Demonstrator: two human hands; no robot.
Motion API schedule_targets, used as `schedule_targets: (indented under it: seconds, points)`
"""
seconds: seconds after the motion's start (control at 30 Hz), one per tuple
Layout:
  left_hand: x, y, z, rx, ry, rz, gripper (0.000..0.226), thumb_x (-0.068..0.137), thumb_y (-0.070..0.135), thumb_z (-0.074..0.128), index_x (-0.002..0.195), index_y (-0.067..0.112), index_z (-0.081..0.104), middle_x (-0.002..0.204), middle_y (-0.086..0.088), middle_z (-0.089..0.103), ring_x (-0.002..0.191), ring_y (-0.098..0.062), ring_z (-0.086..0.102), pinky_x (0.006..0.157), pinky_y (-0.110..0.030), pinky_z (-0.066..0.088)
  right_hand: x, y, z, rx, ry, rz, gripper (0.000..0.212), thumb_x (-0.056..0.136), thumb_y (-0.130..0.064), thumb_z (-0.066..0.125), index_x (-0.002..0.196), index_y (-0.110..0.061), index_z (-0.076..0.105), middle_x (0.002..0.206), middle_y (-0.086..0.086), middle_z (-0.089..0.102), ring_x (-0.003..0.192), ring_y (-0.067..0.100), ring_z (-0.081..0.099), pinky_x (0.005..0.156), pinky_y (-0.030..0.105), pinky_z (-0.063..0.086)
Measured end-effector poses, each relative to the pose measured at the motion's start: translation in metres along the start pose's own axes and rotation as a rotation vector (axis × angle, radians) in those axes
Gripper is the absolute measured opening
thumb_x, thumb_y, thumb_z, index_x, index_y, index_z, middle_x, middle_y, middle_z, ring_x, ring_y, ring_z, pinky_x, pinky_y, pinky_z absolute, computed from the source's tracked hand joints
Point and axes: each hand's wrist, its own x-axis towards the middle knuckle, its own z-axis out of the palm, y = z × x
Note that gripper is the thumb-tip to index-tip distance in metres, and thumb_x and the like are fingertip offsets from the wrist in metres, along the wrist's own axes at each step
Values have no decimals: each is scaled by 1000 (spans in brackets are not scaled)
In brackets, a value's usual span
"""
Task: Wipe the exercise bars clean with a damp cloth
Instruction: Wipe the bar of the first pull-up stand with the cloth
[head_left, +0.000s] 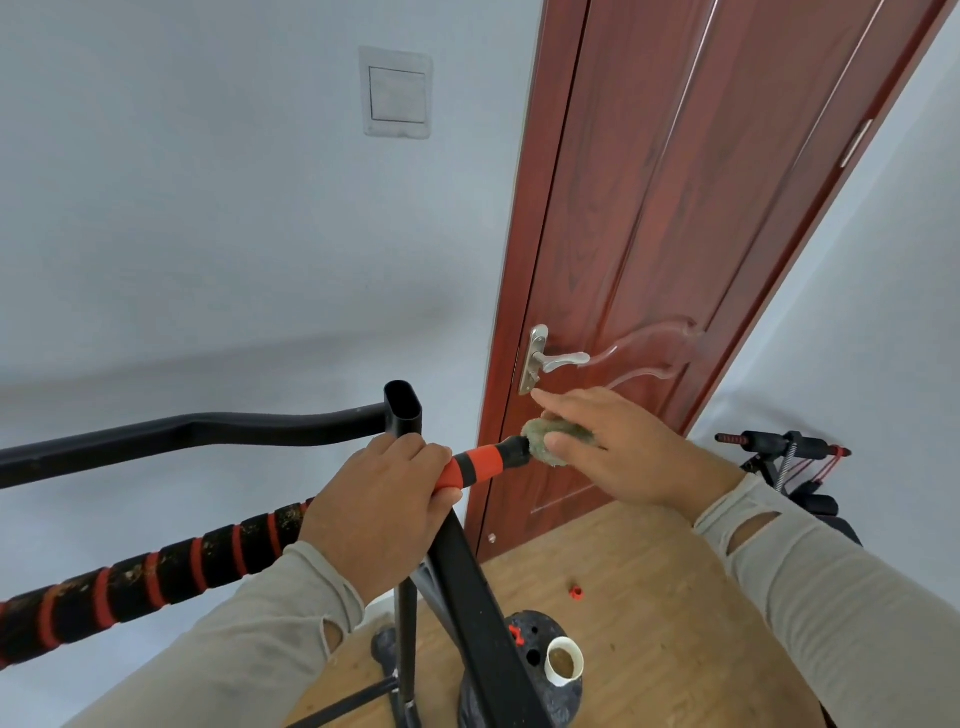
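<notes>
Left hand (382, 512) clamped round the padded bar (156, 571) near its orange end, steadying. Right hand (618, 449) pinching the damp cloth (540, 449) against the bar tip (514, 449). Best to wrap, twist, then draw inward along the grimy foam.

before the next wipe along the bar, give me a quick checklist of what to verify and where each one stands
1. Cloth in hand: ok. The right hand holds the green cloth.
2. Cloth on the bar: ok. It sits against the black tip of the padded bar.
3. Bar steadied: ok. The left hand grips the orange sleeve beside the frame post.
4. Dirt left on the grip: not ok. Brown specks show on the black and red wrap to the left of the left hand.
5. Cloth damp enough: cannot tell.
6. Wipe path free: not ok. The left hand covers part of the bar.
</notes>
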Motion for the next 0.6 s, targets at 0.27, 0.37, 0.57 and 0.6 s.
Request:
schedule_targets:
  seconds: [0.27,0.37,0.57,0.6]
  points:
    - [0,-2,3,-11,2,-1,40,100,52,42,129,28,54,117,6,63,103,-16,57,100,-31,46,10,9,-10,-191,-24,-157,26,105,-37,49,120,-35,69,108,-21,64,100,1,52,90,25,44]
    - [1,-2,3,-10,13,-10,40,99,52,43,127,27,56,115,5,64,101,-16,58,98,-32,47,13,17,-17,-155,-73,-17,25,107,-29,45,87,-30,59,79,-16,58,75,2,53,72,28,41]
    - [1,-1,2,-10,9,-7,39,100,54,40,128,30,52,117,8,61,103,-13,54,100,-29,44,22,-36,-2,-299,-35,-25,15,107,-19,45,103,-23,59,88,-9,55,82,21,60,77,39,51]
    - [1,0,2,-12,11,-10,39,100,54,40,128,30,52,117,8,61,103,-13,54,100,-29,44,22,-51,6,-270,-20,-56,13,105,-16,48,105,-22,59,89,-7,55,83,23,60,78,41,52]
